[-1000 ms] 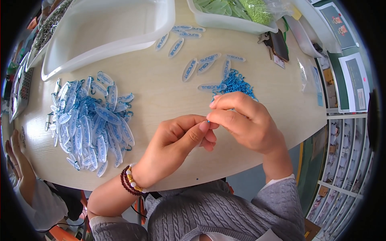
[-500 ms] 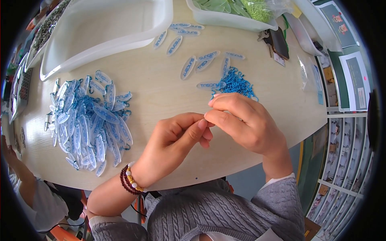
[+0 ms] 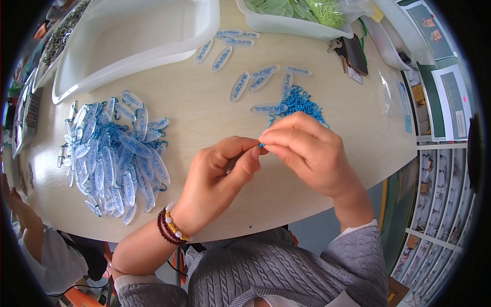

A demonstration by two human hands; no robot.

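Observation:
Between the fingertips of both hands a short bit of blue ball chain (image 3: 261, 145) shows; the rest of it is hidden by the fingers. My left hand (image 3: 220, 179) pinches it with thumb and index finger. My right hand (image 3: 312, 156) closes on it from the other side, fingertips touching the left ones. Just beyond the right hand lies a small heap of blue ball chains (image 3: 303, 106). Several clear oval tags (image 3: 239, 86) with blue lettering are scattered past it. Left of my hands is a large pile of such tags with chains attached (image 3: 115, 158).
A white plastic tray (image 3: 128, 61) stands at the far left. Another white bin (image 3: 291, 24) with green pieces sits at the back. Keys with a dark case (image 3: 354, 55) lie at the far right. Part of another person (image 3: 41, 250) shows at lower left.
My fingertips have shifted slightly, and the blue bit between them is now visible. The left fingers have curled in more. The piles on the table look the same.

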